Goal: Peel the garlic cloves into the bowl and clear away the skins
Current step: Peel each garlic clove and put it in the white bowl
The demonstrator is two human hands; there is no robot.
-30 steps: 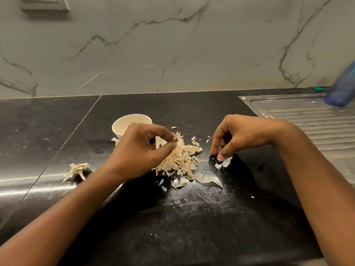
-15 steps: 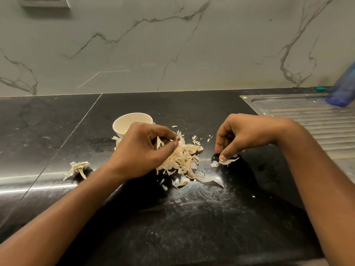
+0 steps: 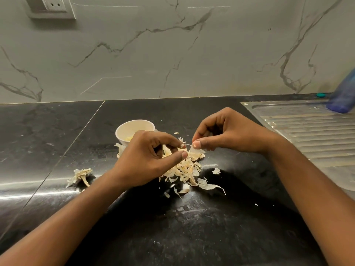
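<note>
Garlic skins (image 3: 184,167) lie heaped on the black countertop (image 3: 192,237), the pile running lengthwise from beside the white bowl (image 3: 134,128) toward the near right, where one long curled skin (image 3: 210,186) points its tip to the right. The bowl stands upright just behind the left hand (image 3: 151,160), with something pale yellow low inside, too small to tell apart. The left hand hovers over the pile, thumb and forefinger nearly closed; whether a clove sits between them I cannot tell. The right hand (image 3: 228,131) meets it fingertip to fingertip, thumb and forefinger pinched shut on a pale skin flake (image 3: 196,150) that hangs down toward the heap. A separate husk clump (image 3: 80,175) rests well to the left, and a lone chip (image 3: 216,171) just right of the pile.
</note>
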